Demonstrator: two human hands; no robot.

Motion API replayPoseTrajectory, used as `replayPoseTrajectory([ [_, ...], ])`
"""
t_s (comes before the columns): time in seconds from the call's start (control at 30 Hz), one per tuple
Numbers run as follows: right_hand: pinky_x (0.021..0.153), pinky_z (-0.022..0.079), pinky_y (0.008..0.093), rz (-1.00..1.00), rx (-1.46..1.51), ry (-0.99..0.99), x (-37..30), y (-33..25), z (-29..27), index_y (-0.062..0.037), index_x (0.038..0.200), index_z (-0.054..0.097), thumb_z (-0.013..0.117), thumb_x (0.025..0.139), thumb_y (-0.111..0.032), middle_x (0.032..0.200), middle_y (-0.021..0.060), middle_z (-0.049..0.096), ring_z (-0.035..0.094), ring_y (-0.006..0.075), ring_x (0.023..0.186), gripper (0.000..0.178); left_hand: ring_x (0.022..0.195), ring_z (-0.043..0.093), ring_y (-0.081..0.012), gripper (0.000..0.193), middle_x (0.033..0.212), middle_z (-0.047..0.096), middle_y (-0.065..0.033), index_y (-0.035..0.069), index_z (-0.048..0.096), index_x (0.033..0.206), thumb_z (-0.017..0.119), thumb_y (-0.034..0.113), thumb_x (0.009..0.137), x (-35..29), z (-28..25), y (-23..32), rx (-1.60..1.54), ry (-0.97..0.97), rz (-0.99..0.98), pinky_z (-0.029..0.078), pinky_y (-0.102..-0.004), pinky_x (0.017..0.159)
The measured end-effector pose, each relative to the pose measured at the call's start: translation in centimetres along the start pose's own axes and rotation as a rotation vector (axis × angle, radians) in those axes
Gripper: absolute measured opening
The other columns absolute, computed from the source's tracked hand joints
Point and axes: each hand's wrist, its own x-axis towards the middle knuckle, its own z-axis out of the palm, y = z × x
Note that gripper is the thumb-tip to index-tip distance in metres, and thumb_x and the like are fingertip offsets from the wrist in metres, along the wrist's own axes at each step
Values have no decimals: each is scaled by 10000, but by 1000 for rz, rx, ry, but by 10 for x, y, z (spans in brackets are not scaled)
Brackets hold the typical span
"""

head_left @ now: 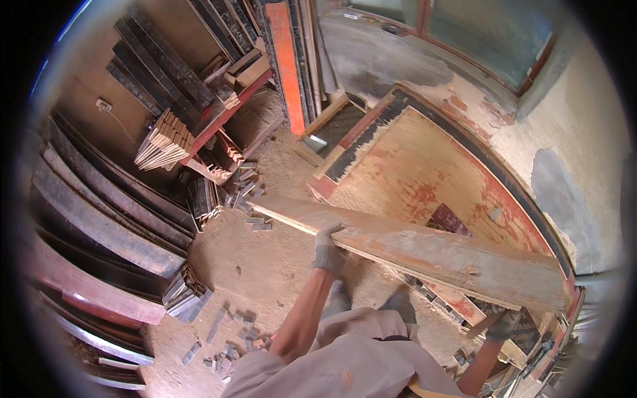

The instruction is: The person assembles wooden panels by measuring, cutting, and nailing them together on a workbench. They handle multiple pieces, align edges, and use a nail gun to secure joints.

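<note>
A long, worn wooden plank (424, 249) slants across the front of me, its far-left end reaching out over the floor. My left hand (328, 255), in a grey glove, is closed round its near edge, thumb on top. Close to the plank's right end, my gloved right hand (505, 325) is closed at the near edge. A short brown wooden piece (479, 325) juts out beside that hand; whether the fingers hold it or the plank is unclear. Beneath and beyond the plank lies a worktable (378, 166) with a worn, red-stained plywood top and dark border.
Long dark boards (99, 212) are stacked along the left. Small offcut blocks (242, 331) litter the floor. A shelf (219, 119) with bundled wood strips (166, 140) stands at the far left. An orange board (285, 66) leans upright at the back, and a window (491, 33) is at the right.
</note>
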Motion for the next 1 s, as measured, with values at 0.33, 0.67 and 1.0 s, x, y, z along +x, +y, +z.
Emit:
replayPoseTrajectory([
  [0.33, 535, 478, 265, 4, 30, -182, 140, 115, 366, -67, 1185, 650, 733, 966, -230, 832, 10, 678, 599, 116, 640, 286, 896, 707, -295, 258, 1004, 705, -139, -3, 664, 1110, 649, 145, 899, 195, 32, 210, 89, -95, -45, 611, -434, 869],
  [0.67, 419, 475, 257, 104, -180, -184, 329, 264, 707, 13, 1127, 670, 767, 923, -74, 715, 26, 666, 587, 124, 473, 242, 732, 679, -238, 127, 877, 695, -95, 64, 628, 965, 647, 184, 928, 428, 168, 454, 289, -61, -46, 604, -367, 693],
  [1.0, 594, 562, 309, 115, -793, -112, 352, 378, 801, -96, 1482, 490, 710, 943, -56, 1083, 88, 714, 683, 176, 690, 584, 594, 453, -132, 216, 737, 492, 3, 216, 587, 849, 524, 293, 1041, 804, 233, 632, 132, 19, -335, 403, -238, 454],
])
